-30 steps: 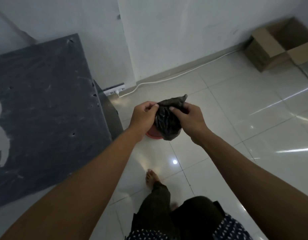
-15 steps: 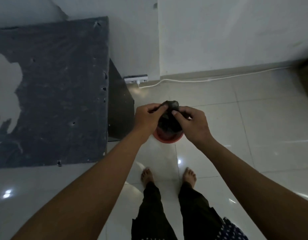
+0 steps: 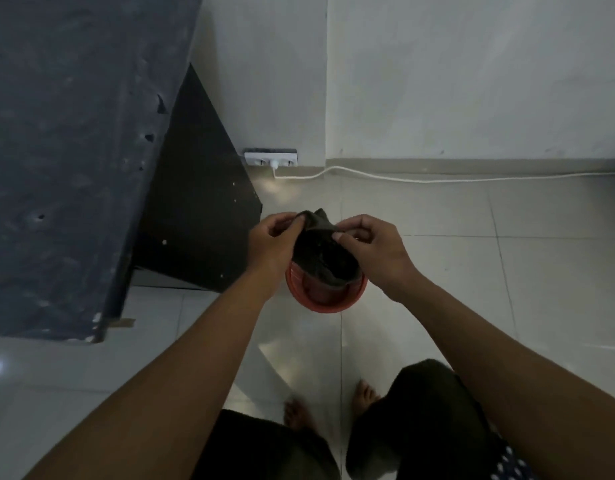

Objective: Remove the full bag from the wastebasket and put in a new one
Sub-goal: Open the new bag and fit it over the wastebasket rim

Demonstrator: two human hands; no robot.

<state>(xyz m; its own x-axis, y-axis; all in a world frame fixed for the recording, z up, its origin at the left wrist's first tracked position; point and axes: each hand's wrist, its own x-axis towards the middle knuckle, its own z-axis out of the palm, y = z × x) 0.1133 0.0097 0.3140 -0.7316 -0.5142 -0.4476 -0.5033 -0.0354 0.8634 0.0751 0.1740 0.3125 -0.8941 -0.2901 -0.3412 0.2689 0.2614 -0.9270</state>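
A crumpled black plastic bag point(image 3: 325, 258) hangs between my two hands, right above a small red wastebasket point(image 3: 328, 301) on the tiled floor. My left hand point(image 3: 273, 242) pinches the bag's top edge on the left. On the right side my right hand point(image 3: 371, 245) pinches the same edge between thumb and fingers. The bag's mouth looks slightly parted. The bag hides most of the wastebasket's inside; only its red rim and near wall show.
A dark table point(image 3: 67, 168) with a black side panel point(image 3: 195, 209) stands close to the left of the wastebasket. A white power strip point(image 3: 270, 157) and its cable point(image 3: 437, 177) lie along the wall base. My bare feet point(image 3: 299, 415) stand just behind the basket.
My view has shifted left and closer to the wastebasket, and my feet have stepped nearer. Both hands have drawn the bag's top edge apart a little; it now hangs lower over the basket.
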